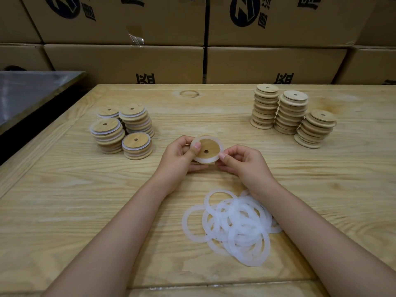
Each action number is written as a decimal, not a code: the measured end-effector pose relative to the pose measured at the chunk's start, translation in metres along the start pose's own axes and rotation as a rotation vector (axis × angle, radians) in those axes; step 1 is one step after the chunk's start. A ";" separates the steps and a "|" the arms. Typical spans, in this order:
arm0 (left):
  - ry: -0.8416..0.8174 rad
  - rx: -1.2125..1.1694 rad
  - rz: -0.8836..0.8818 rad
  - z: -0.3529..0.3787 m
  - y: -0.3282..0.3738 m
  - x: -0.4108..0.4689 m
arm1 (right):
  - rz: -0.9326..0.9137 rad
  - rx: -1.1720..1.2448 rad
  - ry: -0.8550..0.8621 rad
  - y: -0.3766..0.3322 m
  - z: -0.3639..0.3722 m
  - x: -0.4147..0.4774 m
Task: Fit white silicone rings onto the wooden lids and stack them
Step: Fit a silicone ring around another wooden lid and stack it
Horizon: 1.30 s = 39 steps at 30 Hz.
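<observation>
The fingers of the left hand curl round the left rim of a wooden lid, thumb pressed flat on the white silicone ring that circles it; the right hand pinches the opposite edge, thumb tip on the ring; so both hands are closed on the one piece, held between them just above the bench. The lid is round, so it has no long axis to mind; its face with the small centre hole tilts up towards the person. The ring looks seated all the way round, though the far edge is hard to judge; I'd say the fitting is about finished.

What matters next is where it goes: the ringed stacks stand to the left and a little farther off, nearer the left hand, and the shortest of them is the closest; that hand seems the natural one to carry it over. The bare lids wait in three stacks well apart on the far right; the loose rings lie heaped near the person, just beside the right forearm. Behind the bench stand cardboard cartons; a dark tray lies off to the left.
</observation>
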<state>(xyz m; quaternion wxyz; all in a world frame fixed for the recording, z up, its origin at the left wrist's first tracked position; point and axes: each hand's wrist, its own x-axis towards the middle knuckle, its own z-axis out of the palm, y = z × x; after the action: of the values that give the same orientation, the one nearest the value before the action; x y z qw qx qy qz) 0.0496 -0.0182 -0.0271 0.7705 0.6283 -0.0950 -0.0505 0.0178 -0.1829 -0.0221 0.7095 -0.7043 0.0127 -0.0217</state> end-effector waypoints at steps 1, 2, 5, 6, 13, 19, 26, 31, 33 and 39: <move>0.001 -0.010 -0.002 0.000 0.000 0.000 | 0.003 -0.007 0.001 -0.001 0.000 0.000; 0.002 -0.025 -0.005 -0.001 0.000 0.000 | 0.010 -0.004 0.005 -0.001 0.001 0.000; 0.007 -0.054 -0.015 -0.001 0.001 0.000 | 0.025 -0.008 0.019 -0.002 0.001 0.001; 0.008 -0.062 -0.020 -0.001 0.001 0.000 | 0.014 -0.041 0.022 -0.002 0.002 0.001; -0.003 -0.105 -0.036 0.001 0.001 0.001 | -0.041 -0.087 0.042 0.000 0.005 -0.002; -0.086 -0.089 -0.072 0.002 0.000 0.001 | -0.036 -0.116 0.141 0.002 0.007 -0.003; -0.025 0.112 0.016 0.000 -0.006 0.002 | -0.009 -0.119 0.144 -0.001 0.006 -0.003; 0.011 0.007 -0.015 -0.002 -0.005 0.002 | 0.009 -0.156 0.094 -0.002 0.007 -0.001; 0.041 -0.014 -0.023 -0.003 -0.005 0.002 | 0.012 -0.180 0.062 -0.004 0.007 0.000; 0.068 -0.070 -0.029 -0.001 -0.003 0.001 | -0.100 -0.429 0.044 -0.008 0.009 0.001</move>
<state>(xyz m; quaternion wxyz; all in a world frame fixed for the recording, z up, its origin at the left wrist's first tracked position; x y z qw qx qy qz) 0.0513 -0.0178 -0.0301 0.7939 0.6038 -0.0578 -0.0433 0.0195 -0.1743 -0.0143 0.5409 -0.8382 -0.0026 -0.0692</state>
